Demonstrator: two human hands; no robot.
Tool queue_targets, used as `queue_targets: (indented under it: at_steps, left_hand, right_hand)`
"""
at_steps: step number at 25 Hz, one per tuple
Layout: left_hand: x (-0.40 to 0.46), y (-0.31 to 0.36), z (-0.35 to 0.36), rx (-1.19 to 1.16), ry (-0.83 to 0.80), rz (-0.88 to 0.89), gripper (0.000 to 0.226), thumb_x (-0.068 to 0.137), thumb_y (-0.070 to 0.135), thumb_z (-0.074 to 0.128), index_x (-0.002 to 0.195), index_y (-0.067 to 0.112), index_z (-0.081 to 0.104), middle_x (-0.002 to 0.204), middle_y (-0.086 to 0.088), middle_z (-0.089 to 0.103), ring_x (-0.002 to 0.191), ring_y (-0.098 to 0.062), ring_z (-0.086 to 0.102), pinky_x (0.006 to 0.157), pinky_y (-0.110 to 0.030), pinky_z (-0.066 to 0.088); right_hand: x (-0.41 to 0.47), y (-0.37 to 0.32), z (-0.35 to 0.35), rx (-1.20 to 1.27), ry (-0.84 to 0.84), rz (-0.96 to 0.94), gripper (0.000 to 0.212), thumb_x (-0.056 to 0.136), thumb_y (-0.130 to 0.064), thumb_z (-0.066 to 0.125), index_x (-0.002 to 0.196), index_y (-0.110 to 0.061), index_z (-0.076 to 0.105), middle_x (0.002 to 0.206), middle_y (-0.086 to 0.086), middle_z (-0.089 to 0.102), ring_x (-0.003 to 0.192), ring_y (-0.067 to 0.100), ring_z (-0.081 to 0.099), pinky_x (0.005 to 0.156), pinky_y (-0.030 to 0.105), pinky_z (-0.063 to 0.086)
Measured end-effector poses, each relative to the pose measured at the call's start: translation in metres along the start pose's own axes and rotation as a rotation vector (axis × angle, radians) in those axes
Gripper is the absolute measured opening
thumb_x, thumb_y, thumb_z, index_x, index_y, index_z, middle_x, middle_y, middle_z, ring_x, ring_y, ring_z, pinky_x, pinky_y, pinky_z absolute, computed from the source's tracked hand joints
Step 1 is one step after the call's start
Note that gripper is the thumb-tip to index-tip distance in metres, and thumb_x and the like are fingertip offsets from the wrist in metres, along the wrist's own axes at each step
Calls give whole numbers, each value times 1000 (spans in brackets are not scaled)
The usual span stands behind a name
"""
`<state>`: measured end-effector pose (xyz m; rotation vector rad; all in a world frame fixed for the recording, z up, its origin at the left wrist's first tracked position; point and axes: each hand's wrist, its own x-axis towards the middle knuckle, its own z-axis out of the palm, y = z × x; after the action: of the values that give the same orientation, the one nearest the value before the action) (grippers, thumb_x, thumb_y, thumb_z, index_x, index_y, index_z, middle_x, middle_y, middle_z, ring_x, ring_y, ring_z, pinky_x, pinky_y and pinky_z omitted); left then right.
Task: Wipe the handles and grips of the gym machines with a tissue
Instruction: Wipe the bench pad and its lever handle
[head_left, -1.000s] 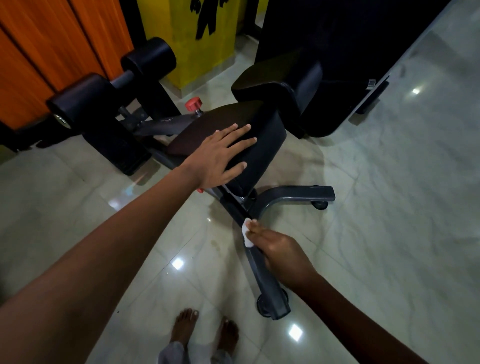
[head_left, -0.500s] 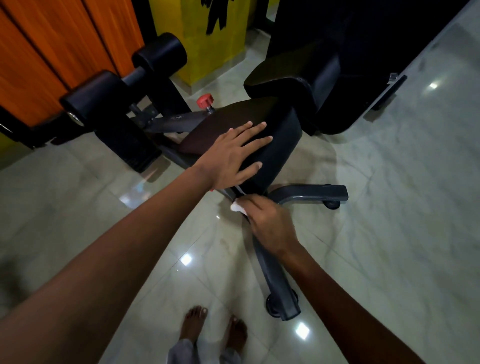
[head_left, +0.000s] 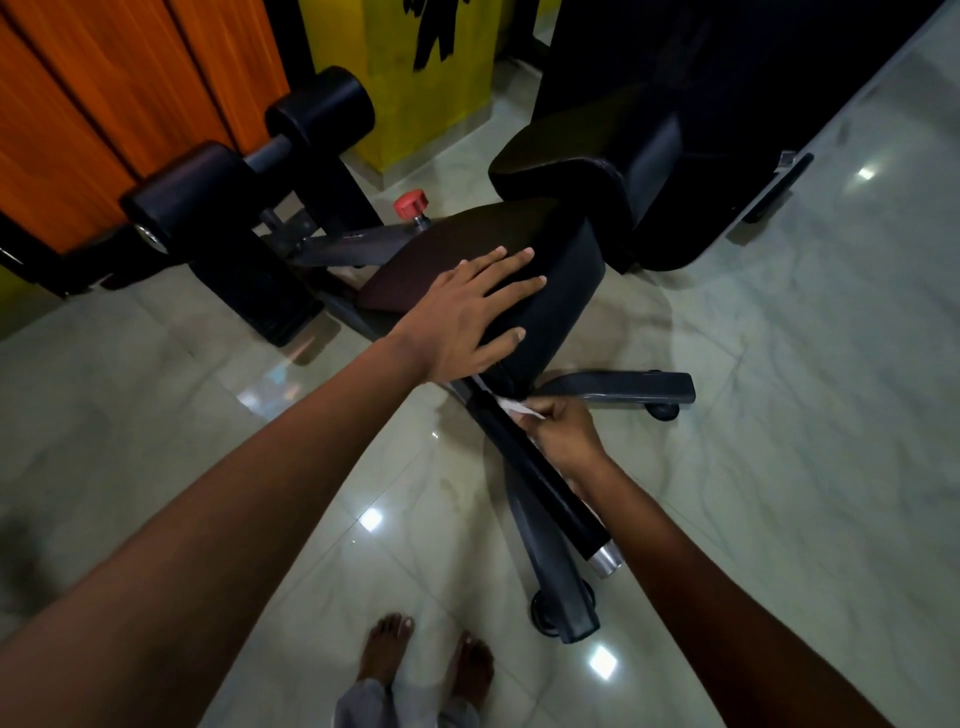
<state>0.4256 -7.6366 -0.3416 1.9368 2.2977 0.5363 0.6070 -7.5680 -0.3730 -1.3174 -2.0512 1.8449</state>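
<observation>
The left hand lies flat, fingers straight and spread, on the bench seat pad, steadying it. The right hand pinches the white tissue against the upper end of the black handle bar, just below the pad. The tissue appears folded small, though the dim view makes this uncertain. To wipe well, wrap the tissue fully round the bar, hold firm pressure, and draw it down to the silver end cap.

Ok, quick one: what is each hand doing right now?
Left hand: open, fingers flat on the black seat pad.
Right hand: holds the white tissue against the handle bar.
</observation>
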Motion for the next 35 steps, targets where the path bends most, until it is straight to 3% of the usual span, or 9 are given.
queue_targets:
  at_steps: [2,4,6,10,15,20,25,29,35]
  left_hand:
    - [0,1,1,2,3,6,60,95,49,34,150,29,25,161,1,11,148,-24,9,112,-51,22]
    - [0,0,1,0,11,5,59,95,49,35,150,29,26,161,2,11,148,-24,10,111,-51,24]
    - [0,-1,2,-2,13,5,59,95,50,35,150,30,25,161,2,11,148,-24,10,111,-51,25]
    - [0,0,2,6,7,7,60,94,52,33,150,30,25,161,2,11,148,-24,10,110,-52,27]
    - [0,0,2,1,9,2,61,93,52,33,150,31,25,161,3,11,148,-24,10,109,-52,27]
    - [1,1,1,11,-7,-7,61,93,52,32,150,31,24,161,2,10,148,-24,9,109,-51,25]
    - [0,0,1,5,3,1,63,92,55,28,150,30,25,161,1,12,148,-25,10,110,-52,26]
    - [-1,2,1,12,8,3,63,92,55,29,150,30,27,161,1,13,147,-25,12,110,-51,28]
    - [0,1,0,4,-6,-4,64,92,56,27,150,30,25,161,1,11,148,-24,9,112,-54,24]
  right_hand:
    - [-3,6,-17,-21,-76,-59,23,84,6,62,104,-4,70,86,-6,70,72,-9,64,71,9,48]
    - [0,4,-17,-92,-86,-83,25,83,5,64,106,-3,70,99,2,72,85,1,66,82,18,52]
    - [-2,-1,-9,-177,-42,-95,19,81,-9,72,100,-8,74,97,5,73,88,7,67,86,25,53]
    - [-23,4,-28,23,-102,-116,21,80,-2,70,101,0,71,91,-1,73,80,-2,68,75,12,51]
    - [-23,5,-22,-90,-44,-106,19,80,-13,74,96,-3,74,87,2,73,68,-10,64,65,6,48]
    - [-41,20,-45,36,-103,-141,18,81,-10,74,97,-5,75,91,5,75,88,11,70,77,20,54]
    - [-48,14,-38,-124,-71,-190,19,82,-16,73,98,-7,75,95,3,74,87,-1,68,74,8,49]
    - [-62,27,-66,-80,-147,-247,20,83,2,66,100,-6,73,100,1,73,98,7,68,88,20,52]
    - [-78,32,-70,-83,-128,-240,15,79,-13,72,93,-18,74,88,-9,74,91,6,69,81,16,52]
